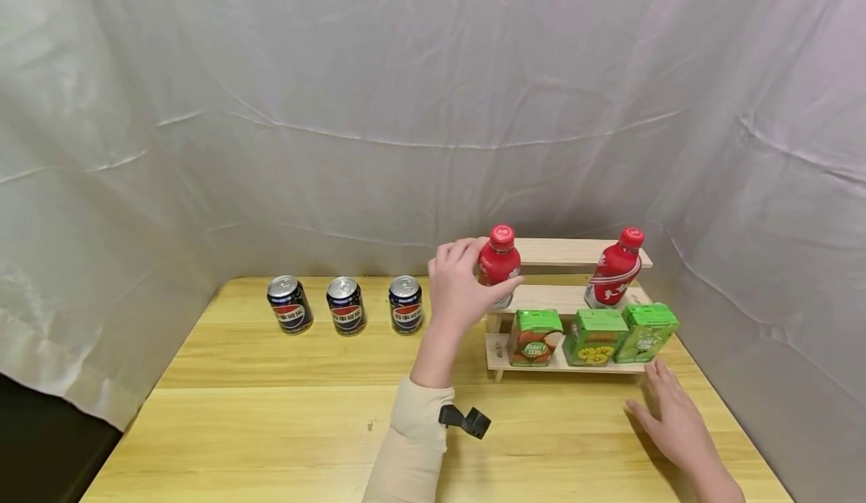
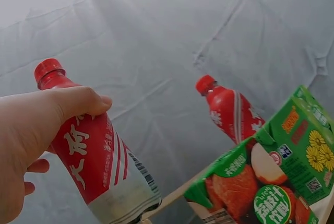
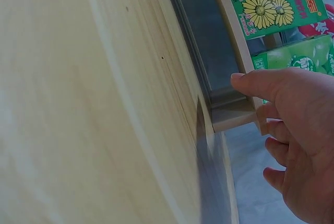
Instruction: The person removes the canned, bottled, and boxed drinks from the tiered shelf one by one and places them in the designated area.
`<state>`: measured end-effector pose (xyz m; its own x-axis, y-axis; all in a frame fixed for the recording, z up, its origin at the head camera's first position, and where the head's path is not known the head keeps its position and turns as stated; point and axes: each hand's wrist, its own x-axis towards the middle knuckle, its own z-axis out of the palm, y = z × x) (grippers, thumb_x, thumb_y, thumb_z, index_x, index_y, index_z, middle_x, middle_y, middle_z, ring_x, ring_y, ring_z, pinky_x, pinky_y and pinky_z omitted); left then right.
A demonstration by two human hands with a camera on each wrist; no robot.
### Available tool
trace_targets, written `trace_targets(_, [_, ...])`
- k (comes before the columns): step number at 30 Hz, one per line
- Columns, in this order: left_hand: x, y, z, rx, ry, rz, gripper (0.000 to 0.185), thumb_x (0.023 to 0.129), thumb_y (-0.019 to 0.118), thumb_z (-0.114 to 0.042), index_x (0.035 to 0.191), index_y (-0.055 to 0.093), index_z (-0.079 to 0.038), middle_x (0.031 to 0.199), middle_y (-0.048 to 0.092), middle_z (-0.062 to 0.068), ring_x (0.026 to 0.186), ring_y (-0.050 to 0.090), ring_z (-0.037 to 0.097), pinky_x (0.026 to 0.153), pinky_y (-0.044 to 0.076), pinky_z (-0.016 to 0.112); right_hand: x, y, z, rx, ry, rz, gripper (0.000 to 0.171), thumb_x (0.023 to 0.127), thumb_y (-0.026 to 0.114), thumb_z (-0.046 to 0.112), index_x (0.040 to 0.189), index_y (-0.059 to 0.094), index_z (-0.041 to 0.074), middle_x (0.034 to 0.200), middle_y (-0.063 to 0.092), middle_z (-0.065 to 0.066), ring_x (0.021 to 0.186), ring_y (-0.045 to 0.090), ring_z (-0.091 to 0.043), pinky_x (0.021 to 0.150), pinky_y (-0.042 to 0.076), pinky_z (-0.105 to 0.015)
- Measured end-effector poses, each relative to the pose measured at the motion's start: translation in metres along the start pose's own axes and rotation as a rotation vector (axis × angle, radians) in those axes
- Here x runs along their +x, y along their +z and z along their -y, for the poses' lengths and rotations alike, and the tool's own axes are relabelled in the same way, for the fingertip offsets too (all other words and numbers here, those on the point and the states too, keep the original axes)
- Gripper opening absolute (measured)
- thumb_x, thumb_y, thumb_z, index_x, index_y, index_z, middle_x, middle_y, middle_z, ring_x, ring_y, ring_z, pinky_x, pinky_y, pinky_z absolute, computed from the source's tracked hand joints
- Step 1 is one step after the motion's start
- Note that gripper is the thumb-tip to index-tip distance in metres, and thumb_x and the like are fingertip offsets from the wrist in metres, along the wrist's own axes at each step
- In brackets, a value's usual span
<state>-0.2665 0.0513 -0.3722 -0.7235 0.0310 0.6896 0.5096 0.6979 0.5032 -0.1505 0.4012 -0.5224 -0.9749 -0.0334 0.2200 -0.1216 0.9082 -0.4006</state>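
Left hand (image 1: 457, 286) grip: fingers and thumb curled round the upper body of a red bottle (image 1: 498, 264), which stands at the left end of the wooden rack (image 1: 575, 252)'s middle step. Risk — the grip sits high, so a tilt could tip the base off the step onto the green cartons (image 1: 592, 335) just below. Right hand (image 1: 673, 422) rests flat on the worktop (image 1: 284, 405), holding nothing.

glossy plastic bottle (image 1: 498, 264), matt wooden table (image 1: 271, 413), creased cloth backdrop (image 1: 338, 112)
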Motion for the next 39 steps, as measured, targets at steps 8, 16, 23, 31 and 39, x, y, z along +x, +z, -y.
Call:
trace_targets(8, [-0.01,-0.017,0.009,-0.108,-0.077,-0.005,0.057,0.07,0.083,-0.05,0.115,0.066,-0.021,0.118,0.064,-0.004,0.113,0.051,0.019,0.098,0.041,0.047,0.0,0.0,0.0,0.001,0.002,0.006,0.08,0.096,0.06,0.03,0.15,0.016,-0.01,0.156,0.008,-0.035,0.143,0.008,-0.055,0.113,0.01,-0.068])
trace_targets(16, [-0.02,-0.03,0.024,-0.157,-0.102,-0.035,0.056,0.068,0.086,-0.044,0.113,0.067,-0.018,0.117,0.065,0.0,0.113,0.05,0.021,0.097,0.04,0.049,0.0,0.001,0.0,0.001,0.007,0.011,0.08,0.097,0.059,0.03,0.15,0.016,-0.01,0.156,0.007,-0.036,0.144,0.008,-0.054,0.113,0.009,-0.067])
trace_targets(23, [-0.028,-0.042,0.041,-0.168,-0.156,-0.042,0.058,0.066,0.088,-0.042,0.115,0.067,-0.018,0.119,0.064,0.0,0.113,0.049,0.02,0.098,0.04,0.047,0.001,0.0,0.001,0.0,0.017,0.017,0.08,0.097,0.059,0.031,0.151,0.016,-0.01,0.156,0.005,-0.034,0.143,0.008,-0.055,0.112,0.01,-0.068])
trace_targets(31, [-0.038,-0.055,0.059,-0.153,-0.177,-0.05,0.059,0.066,0.088,-0.041,0.116,0.068,-0.017,0.118,0.064,0.002,0.114,0.049,0.023,0.095,0.042,0.048,0.001,0.002,-0.001,0.015,0.009,0.003,0.079,0.097,0.059,0.03,0.151,0.016,-0.01,0.156,0.007,-0.035,0.143,0.008,-0.055,0.113,0.009,-0.067])
trace_targets(39, [-0.045,-0.066,0.079,-0.067,-0.16,-0.076,0.062,0.065,0.088,-0.043,0.116,0.068,-0.014,0.116,0.065,0.005,0.111,0.052,0.027,0.097,0.039,0.051,0.0,0.004,-0.002,0.018,-0.002,-0.02,0.079,0.096,0.06,0.028,0.15,0.017,-0.01,0.156,0.007,-0.034,0.143,0.01,-0.055,0.114,0.008,-0.066])
